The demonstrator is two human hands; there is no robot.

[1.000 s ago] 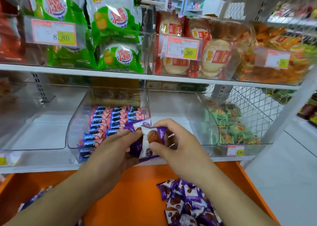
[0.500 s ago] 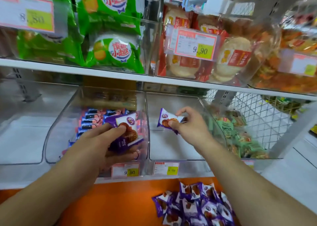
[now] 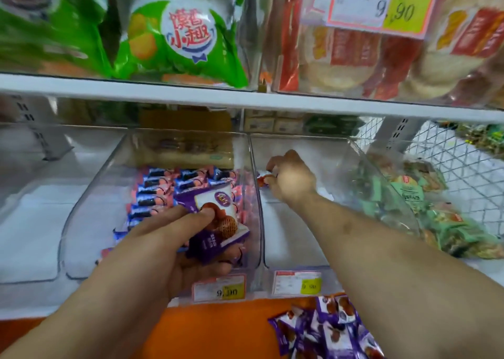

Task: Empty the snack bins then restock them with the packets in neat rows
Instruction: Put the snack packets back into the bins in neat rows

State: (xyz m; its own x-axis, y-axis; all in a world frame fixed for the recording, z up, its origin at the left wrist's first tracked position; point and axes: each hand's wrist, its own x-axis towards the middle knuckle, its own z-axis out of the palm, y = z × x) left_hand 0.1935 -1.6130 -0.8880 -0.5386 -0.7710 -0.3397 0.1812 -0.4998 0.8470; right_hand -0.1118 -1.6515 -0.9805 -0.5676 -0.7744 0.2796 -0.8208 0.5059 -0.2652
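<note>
Step in hand: restocking the empty clear bin (image 3: 294, 238) with purple packets; judged an early stage, since only one packet shows inside it.
Right hand: the right hand (image 3: 290, 180) reaches to the far end of that bin; fingers curled round a single packet (image 3: 262, 181), mostly hidden, low at the bin floor against the left wall.
Left hand: the left hand (image 3: 174, 238) hangs at the near end of the middle bin (image 3: 90, 195); thumb and fingers pinch a small stack of purple packets (image 3: 218, 222); the exact count cannot be told.
Risk, stack: the stack is gripped by one edge only; a loosened pinch would likely drop packets into the middle bin, mixing two products.
Risk, row: a first packet set down tilted would likely skew every row built against it; the deep reach hides the packet from the camera.
Risk, divider: the forearm passes just beside the shared wall; a knock could shift either bin.
Middle bin: blue-and-pink packets (image 3: 163, 187) in rows, filling its far part.
Right bin: green packets (image 3: 409, 195), loosely piled.
Far-left bin: a clear bin (image 3: 27, 195); contents cannot be told.
Upper shelf: green bags (image 3: 177, 37) at left; red-labelled round cakes (image 3: 381, 58) at right, behind a price tag (image 3: 379, 4).
Supply: loose purple packets (image 3: 327, 328) heaped on the orange surface (image 3: 212, 328), near right, below the shelf.
</note>
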